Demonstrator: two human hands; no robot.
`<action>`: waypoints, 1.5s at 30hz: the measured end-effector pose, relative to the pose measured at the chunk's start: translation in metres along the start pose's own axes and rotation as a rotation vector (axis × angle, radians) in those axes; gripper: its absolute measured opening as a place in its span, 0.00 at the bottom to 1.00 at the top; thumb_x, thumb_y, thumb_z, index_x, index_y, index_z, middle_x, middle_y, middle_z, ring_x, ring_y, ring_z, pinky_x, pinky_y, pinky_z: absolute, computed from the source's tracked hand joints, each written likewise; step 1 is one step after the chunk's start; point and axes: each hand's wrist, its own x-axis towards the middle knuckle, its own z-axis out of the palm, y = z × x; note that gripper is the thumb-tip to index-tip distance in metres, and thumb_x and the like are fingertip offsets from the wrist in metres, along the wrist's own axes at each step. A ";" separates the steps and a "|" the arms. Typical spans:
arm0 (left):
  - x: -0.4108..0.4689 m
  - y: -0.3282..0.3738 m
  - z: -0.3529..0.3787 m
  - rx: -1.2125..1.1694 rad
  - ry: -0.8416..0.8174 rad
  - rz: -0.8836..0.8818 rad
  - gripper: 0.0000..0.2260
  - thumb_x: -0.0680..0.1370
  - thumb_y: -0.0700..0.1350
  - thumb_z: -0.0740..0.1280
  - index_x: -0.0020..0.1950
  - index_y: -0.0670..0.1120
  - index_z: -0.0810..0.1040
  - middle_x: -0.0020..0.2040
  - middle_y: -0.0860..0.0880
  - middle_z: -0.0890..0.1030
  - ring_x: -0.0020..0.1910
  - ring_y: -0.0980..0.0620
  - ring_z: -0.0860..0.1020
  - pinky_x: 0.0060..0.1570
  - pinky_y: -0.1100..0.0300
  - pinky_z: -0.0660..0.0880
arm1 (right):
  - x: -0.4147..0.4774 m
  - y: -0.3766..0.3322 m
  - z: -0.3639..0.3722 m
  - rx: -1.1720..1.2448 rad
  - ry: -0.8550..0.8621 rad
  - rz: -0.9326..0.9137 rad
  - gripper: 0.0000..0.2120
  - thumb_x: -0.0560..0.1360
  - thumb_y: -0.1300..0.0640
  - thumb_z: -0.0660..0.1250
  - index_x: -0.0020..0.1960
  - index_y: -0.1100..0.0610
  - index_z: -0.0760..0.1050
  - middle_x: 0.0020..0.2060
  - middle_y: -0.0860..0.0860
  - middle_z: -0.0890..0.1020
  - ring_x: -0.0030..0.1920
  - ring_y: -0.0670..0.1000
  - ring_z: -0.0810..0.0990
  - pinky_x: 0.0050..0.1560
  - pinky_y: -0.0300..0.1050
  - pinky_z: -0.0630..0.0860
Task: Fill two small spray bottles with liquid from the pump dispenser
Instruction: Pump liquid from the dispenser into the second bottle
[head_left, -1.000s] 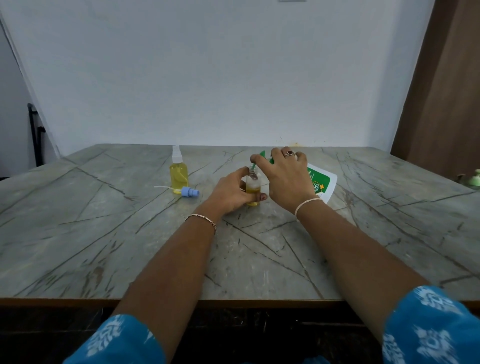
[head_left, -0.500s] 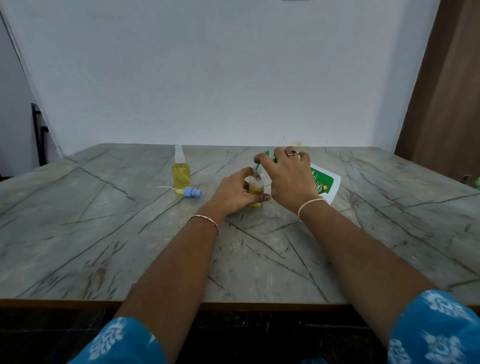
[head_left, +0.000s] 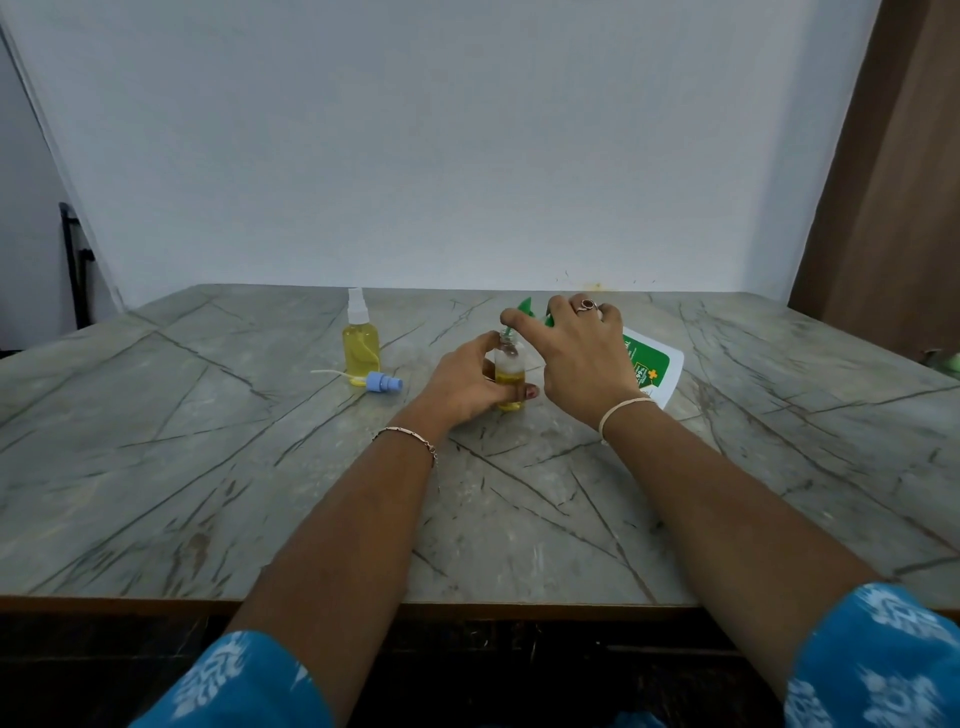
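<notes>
Left hand: we had our left hand (head_left: 467, 387) wrapped round the open spray bottle (head_left: 509, 370), thumb across its front, holding it upright on the table (head_left: 208, 467).
Right hand: our right hand (head_left: 576, 358) lay over the green pump head (head_left: 527, 306), fingers curled on it and the forefinger stretched above the open spray bottle's mouth. We could not tell whether it was pressing down.
Open spray bottle: uncapped, it held yellow liquid in roughly its lower half, and the nozzle sat at its neck.
Pump dispenser (head_left: 652, 371): just right of the open spray bottle, leaning and largely hidden behind the right hand.
Blue spray cap (head_left: 384, 383): it lay on its side near the open spray bottle, to the left, its dip tube trailing away.
Filled spray bottle (head_left: 360, 343): it stood upright just behind the blue spray cap, farther left, white sprayer fitted, yellow almost to the shoulder.
Done, as we judged it: one bottle was filled and closed, and the second was partly filled.
Left to do: top up the open spray bottle, then fit the blue spray cap.
</notes>
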 end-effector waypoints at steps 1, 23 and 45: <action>-0.001 0.001 0.000 0.004 -0.002 0.001 0.34 0.68 0.53 0.77 0.70 0.50 0.67 0.59 0.45 0.80 0.57 0.47 0.78 0.57 0.58 0.70 | 0.000 0.000 0.000 0.003 0.006 0.006 0.36 0.65 0.60 0.71 0.68 0.43 0.61 0.54 0.58 0.76 0.55 0.62 0.74 0.55 0.61 0.70; 0.000 -0.001 0.001 0.028 0.017 0.023 0.32 0.67 0.54 0.77 0.67 0.50 0.70 0.56 0.46 0.82 0.54 0.48 0.79 0.58 0.56 0.73 | -0.002 0.002 0.001 -0.006 -0.012 -0.003 0.38 0.67 0.60 0.70 0.70 0.44 0.56 0.56 0.57 0.75 0.58 0.61 0.73 0.58 0.60 0.69; 0.003 -0.004 0.001 0.001 0.011 0.047 0.29 0.67 0.54 0.77 0.65 0.51 0.72 0.58 0.47 0.82 0.54 0.48 0.80 0.60 0.52 0.74 | 0.001 0.025 -0.007 0.353 -0.081 -0.099 0.49 0.67 0.47 0.72 0.78 0.45 0.44 0.51 0.53 0.77 0.54 0.57 0.74 0.56 0.54 0.72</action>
